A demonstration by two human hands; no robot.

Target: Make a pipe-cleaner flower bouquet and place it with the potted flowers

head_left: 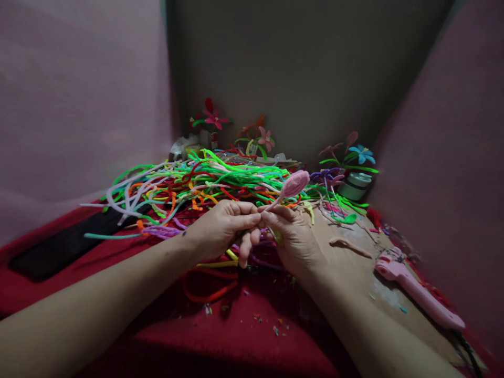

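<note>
Between my two hands is a pink pipe-cleaner flower bud (294, 184) on a thin pink stem, tilted up and to the right. My left hand (232, 223) pinches the lower end of the stem between thumb and forefinger, with its other fingers curled below. Close against it, my right hand (289, 231) grips the stem just under the bud, thumb on top. A small yellowish-green piece shows beneath the right fingers; I cannot make out what it is. Part of the stem is hidden by the fingertips.
Behind my hands lies a big heap of colourful pipe cleaners (236, 173). Finished flowers, one blue (362, 154), stand at the back by the wall. A pink corded tool (419, 289) rests on cardboard (346, 268) at right. A black flat object (59, 244) lies left on red cloth (244, 341).
</note>
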